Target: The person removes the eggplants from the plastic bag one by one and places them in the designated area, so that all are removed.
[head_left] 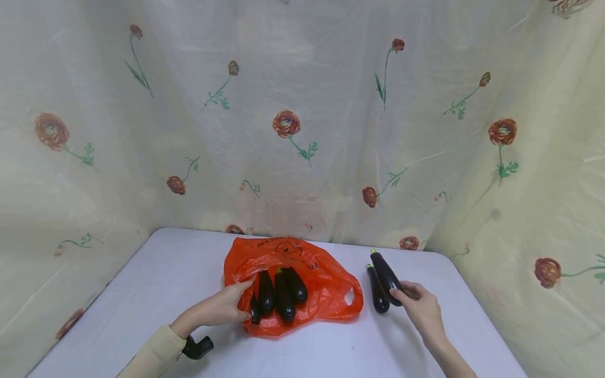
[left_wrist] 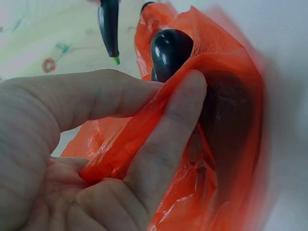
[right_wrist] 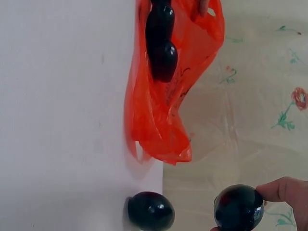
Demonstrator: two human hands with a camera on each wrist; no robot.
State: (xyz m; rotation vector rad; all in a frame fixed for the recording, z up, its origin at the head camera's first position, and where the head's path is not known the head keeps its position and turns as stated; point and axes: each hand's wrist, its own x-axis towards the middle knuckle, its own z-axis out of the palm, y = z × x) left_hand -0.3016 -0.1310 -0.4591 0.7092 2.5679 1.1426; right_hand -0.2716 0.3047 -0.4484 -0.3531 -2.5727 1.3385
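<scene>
A red plastic bag (head_left: 326, 294) lies on the table with its mouth toward me and several dark eggplants (head_left: 285, 299) inside. My left hand (head_left: 229, 304) pinches the left edge of the bag's mouth; in the left wrist view a fold of red plastic (left_wrist: 139, 139) runs between thumb and fingers. My right hand (head_left: 423, 310) grips an eggplant (head_left: 386, 278) by its rounded end, green stem pointing away and up. Just left of it another eggplant (head_left: 375, 291) rests on the table. In the right wrist view the held eggplant (right_wrist: 238, 208) hangs apart from the lying one (right_wrist: 151, 211).
The white table (head_left: 189, 268) carries the bag in its middle. A flower-printed curtain (head_left: 307, 173) encloses the back and both sides. A black device (head_left: 197, 347) is strapped below my left wrist. One bag handle (head_left: 350, 297) spreads toward the right.
</scene>
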